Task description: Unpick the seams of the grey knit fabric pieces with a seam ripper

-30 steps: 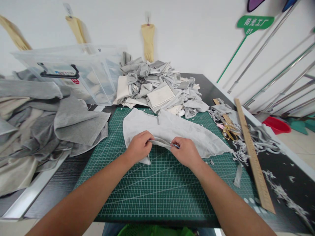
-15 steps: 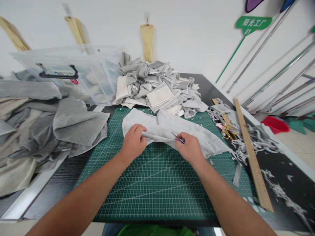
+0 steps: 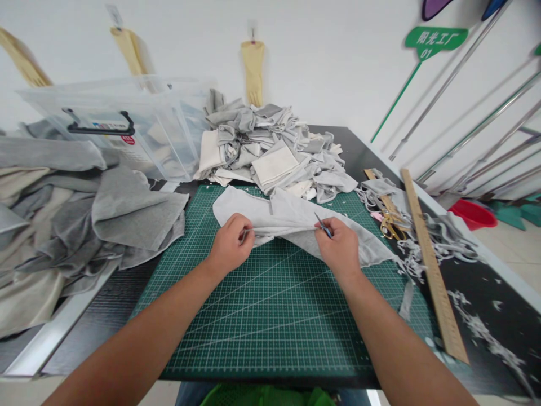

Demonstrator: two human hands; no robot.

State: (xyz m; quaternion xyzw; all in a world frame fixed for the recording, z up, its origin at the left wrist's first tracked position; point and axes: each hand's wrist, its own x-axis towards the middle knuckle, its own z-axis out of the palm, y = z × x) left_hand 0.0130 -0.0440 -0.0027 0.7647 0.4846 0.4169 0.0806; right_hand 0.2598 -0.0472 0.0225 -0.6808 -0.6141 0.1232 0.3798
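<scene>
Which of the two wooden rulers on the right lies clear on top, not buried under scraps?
The long ruler nearest the table edge, fully visible. The shorter one beside it lies under grey scraps and gold-handled scissors.

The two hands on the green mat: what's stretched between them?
In the head view, a folded edge of the light grey fabric piece spans between the left hand and the right hand, which also holds small snips.

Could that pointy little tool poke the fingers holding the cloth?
Maybe. The right hand holds a small blue-handled cutter at the grey cloth, aimed toward the left hand pinching the same edge, so a slip could nick it. The taut cloth might also get cut crooked.
</scene>
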